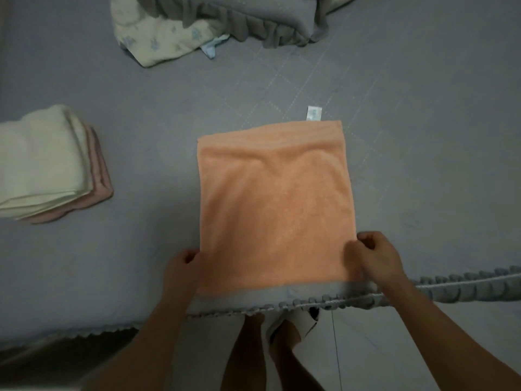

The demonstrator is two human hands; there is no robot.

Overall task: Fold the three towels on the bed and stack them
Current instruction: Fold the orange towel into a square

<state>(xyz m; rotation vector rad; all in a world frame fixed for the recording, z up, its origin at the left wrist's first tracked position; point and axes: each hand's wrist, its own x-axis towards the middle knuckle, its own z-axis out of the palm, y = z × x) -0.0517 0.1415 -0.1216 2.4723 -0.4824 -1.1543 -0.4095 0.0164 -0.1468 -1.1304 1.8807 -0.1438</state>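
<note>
An orange towel (275,204) lies flat on the grey bed as a folded rectangle, with a white tag (314,113) sticking out at its far right corner. My left hand (183,266) grips the towel's near left edge. My right hand (376,256) pinches its near right edge, thumb on top. At the left, a folded cream towel (39,162) rests on a folded pink towel (100,179) in a stack.
The grey quilted bedspread (408,136) has a ruffled trim (451,286) along its near edge. A floral cloth (160,38) and a grey frilled pillow (253,21) lie at the far side. My legs and a slipper (298,323) show below the bed edge.
</note>
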